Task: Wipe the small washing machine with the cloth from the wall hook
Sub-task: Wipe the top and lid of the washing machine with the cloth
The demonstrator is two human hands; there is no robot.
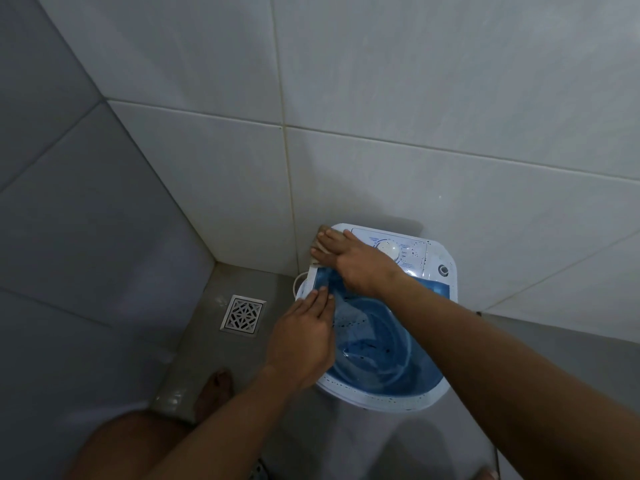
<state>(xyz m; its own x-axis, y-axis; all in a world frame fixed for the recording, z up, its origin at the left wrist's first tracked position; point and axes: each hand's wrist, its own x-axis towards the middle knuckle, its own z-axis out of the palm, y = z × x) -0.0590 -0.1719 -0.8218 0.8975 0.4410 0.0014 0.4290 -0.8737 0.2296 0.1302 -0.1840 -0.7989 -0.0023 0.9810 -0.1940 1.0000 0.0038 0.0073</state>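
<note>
The small white washing machine (408, 401) with a clear blue lid stands against the tiled wall, its control panel and dial (389, 250) at the back. My right hand (349, 263) lies flat on the machine's back left corner, pressing a pale cloth (316, 249) of which only a small edge shows under the fingers. My left hand (304, 336) rests flat on the left rim of the blue lid, fingers together and holding nothing.
A square metal floor drain (243, 315) sits in the grey floor to the left of the machine. My bare foot (214, 389) stands near the front left. Tiled walls (381, 133) close in at the back and left.
</note>
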